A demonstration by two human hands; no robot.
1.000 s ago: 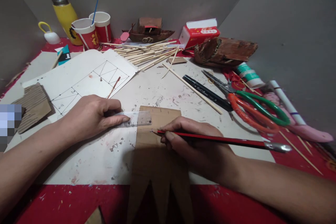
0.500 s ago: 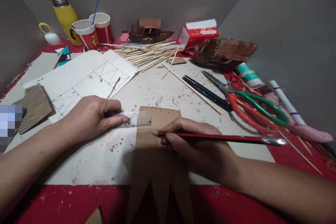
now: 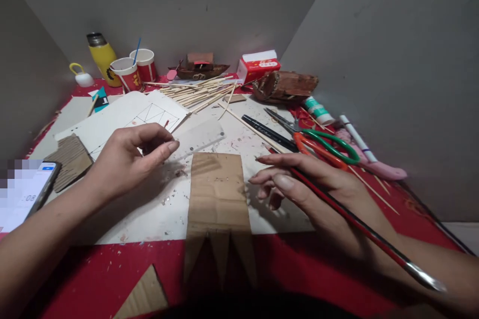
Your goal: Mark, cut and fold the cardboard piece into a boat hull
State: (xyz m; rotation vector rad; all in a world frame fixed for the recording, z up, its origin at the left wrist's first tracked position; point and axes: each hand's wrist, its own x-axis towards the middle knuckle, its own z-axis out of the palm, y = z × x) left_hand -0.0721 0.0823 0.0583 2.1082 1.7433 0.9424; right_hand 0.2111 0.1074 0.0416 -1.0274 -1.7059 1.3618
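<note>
My left hand (image 3: 140,154) pinches the near end of a clear plastic ruler (image 3: 202,137), which points to the right beyond the cardboard's top edge. In my right hand (image 3: 310,194) a red and black pencil (image 3: 359,224) rests between thumb and index finger, its tip up and to the left. The other fingers are loosely spread. Between the hands lies a brown cardboard piece (image 3: 219,194) with faint marks near its top and pointed strips at its lower end. My right fingertips are just right of its edge, apart from it.
Scissors (image 3: 325,144), a black marker (image 3: 267,132) and wooden sticks (image 3: 202,92) lie beyond the hands. Model boats (image 3: 286,87), paper cups (image 3: 127,77) and a yellow bottle (image 3: 103,62) stand at the back. A phone (image 3: 28,197) and corrugated cardboard (image 3: 73,162) are at left.
The ruler has come off the cardboard, moving farther back with my left hand. My right hand has drawn right, away from the cardboard, turning the pencil to slant. The camera view has shifted.
</note>
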